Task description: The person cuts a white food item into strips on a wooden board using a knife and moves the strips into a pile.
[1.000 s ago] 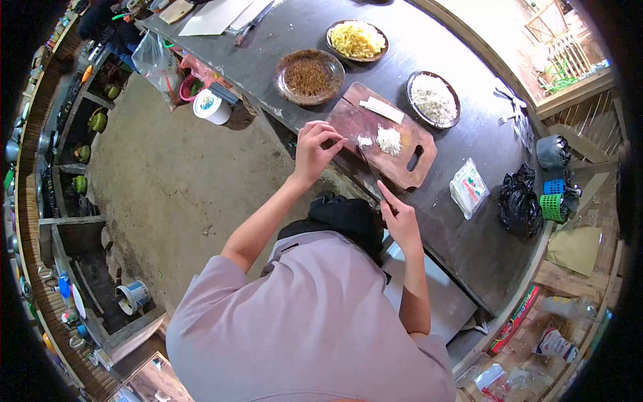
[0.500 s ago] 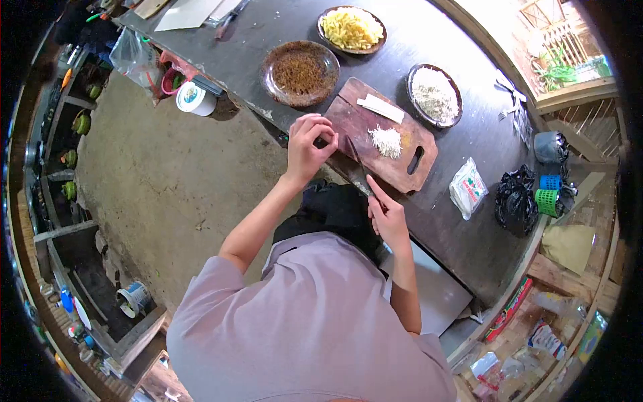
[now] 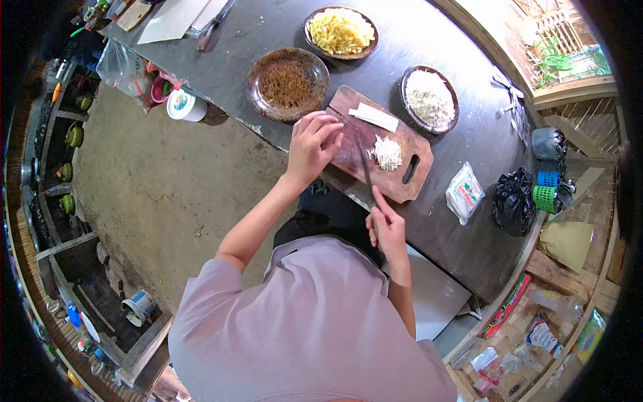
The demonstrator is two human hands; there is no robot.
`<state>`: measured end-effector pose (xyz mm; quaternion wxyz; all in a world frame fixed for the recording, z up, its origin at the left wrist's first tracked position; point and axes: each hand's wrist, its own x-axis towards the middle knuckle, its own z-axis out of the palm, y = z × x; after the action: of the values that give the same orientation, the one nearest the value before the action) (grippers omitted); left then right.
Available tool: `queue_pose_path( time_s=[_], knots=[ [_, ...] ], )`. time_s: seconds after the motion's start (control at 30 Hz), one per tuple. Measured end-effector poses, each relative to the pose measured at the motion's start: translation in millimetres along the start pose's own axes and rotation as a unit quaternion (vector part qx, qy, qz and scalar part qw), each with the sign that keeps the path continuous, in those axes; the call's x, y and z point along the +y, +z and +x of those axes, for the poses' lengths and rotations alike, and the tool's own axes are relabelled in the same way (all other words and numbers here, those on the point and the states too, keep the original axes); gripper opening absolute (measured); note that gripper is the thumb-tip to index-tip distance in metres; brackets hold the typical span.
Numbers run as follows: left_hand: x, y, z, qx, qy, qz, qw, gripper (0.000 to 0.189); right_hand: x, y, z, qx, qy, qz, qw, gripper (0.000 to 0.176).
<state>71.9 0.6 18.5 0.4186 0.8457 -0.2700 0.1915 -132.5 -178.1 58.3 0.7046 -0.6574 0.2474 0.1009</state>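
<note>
My right hand (image 3: pixel 387 231) grips a kitchen knife (image 3: pixel 366 167), its dark blade lying over the wooden cutting board (image 3: pixel 418 144). My left hand (image 3: pixel 315 147) is at the board's near left edge with bent fingers drawn together; whatever they hold is hidden. Right of the blade is a small pile of finely cut white pieces (image 3: pixel 388 153). Pale flat strips (image 3: pixel 373 116) lie farther back on the board. Beyond it stand a brown plate (image 3: pixel 288 84) with dark brown residue, a bowl of yellow cut pieces (image 3: pixel 341 32) and a bowl of white shreds (image 3: pixel 429 99).
A white plastic packet (image 3: pixel 465 193) lies right of the board, near a black plastic bag (image 3: pixel 514 201). Forks and spoons (image 3: pixel 512 107) rest at the table's far right. A white bucket (image 3: pixel 186 106) stands by the table's left edge.
The knife has swung more upright and moved right, close to the cut pile. My left fingers have gone from a rounded pinch to lying lower over the board. The view has shifted slightly.
</note>
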Motion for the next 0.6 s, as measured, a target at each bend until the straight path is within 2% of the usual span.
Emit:
queue_pose_path(
  time_s=[0.07,0.13,0.2,0.37,0.6],
  knots=[
    [2.6,5.1,11.8,-0.017,0.011,0.021,1.0,0.033,0.5,-1.4,0.5,-0.024,0.006,-0.004,1.0,0.047],
    [2.2,14.1,20.3,-0.023,0.015,0.048,0.998,0.036,6.4,-10.2,3.2,-0.026,0.006,0.001,1.0,0.047],
    [4.3,19.6,27.9,-0.036,0.019,0.101,0.994,0.044,8.4,-22.8,4.7,0.024,-0.008,0.005,1.0,0.047],
    [5.3,26.6,37.5,-0.085,0.031,0.117,0.989,0.047,-2.6,-35.5,-6.8,0.005,0.01,0.021,1.0,0.047],
    [6.8,28.5,51.7,-0.132,0.063,0.115,0.982,0.038,7.7,-27.8,-7.6,-0.008,-0.004,0.08,0.997,0.047]
  ],
)
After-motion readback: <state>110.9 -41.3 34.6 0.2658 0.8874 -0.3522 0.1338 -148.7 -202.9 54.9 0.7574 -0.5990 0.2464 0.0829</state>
